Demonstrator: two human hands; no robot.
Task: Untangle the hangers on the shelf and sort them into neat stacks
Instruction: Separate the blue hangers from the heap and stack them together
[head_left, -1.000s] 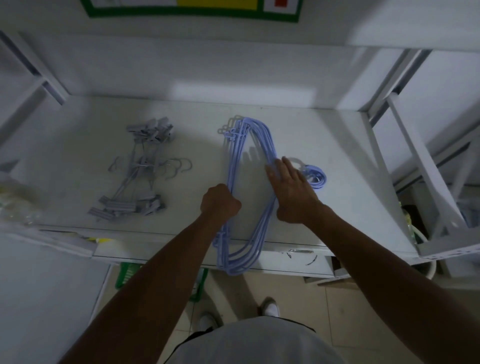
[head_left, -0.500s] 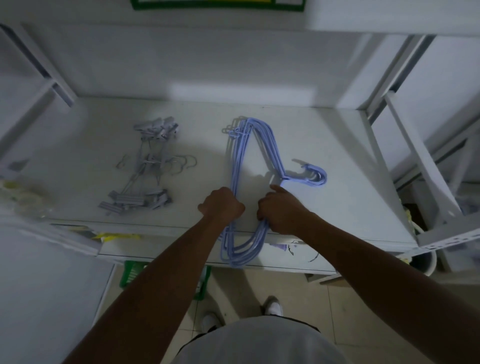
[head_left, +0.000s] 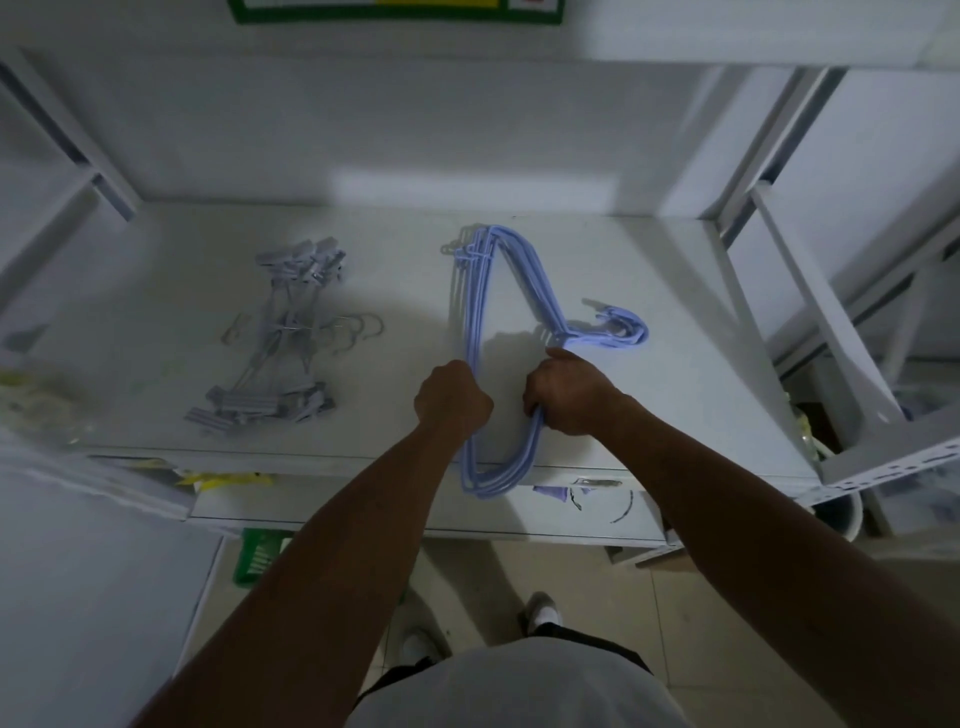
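A white shelf (head_left: 649, 291) spans the middle of the frame, its front edge running across just below centre. At centre lies a stack of blue hangers (head_left: 480, 312), flat and nested, their hooks (head_left: 621, 332) pointing toward the right of the frame and their near end overhanging the front edge. At centre left, well apart from them, rests a pile of grey clip hangers (head_left: 280, 338), their metal hooks also turned right. The left hand (head_left: 453, 397), at centre, is closed in a fist around the straight bars of the blue stack. The right hand (head_left: 569, 397), just beside it, is curled around the sloping arms of the same stack, index finger extended toward the hooks.
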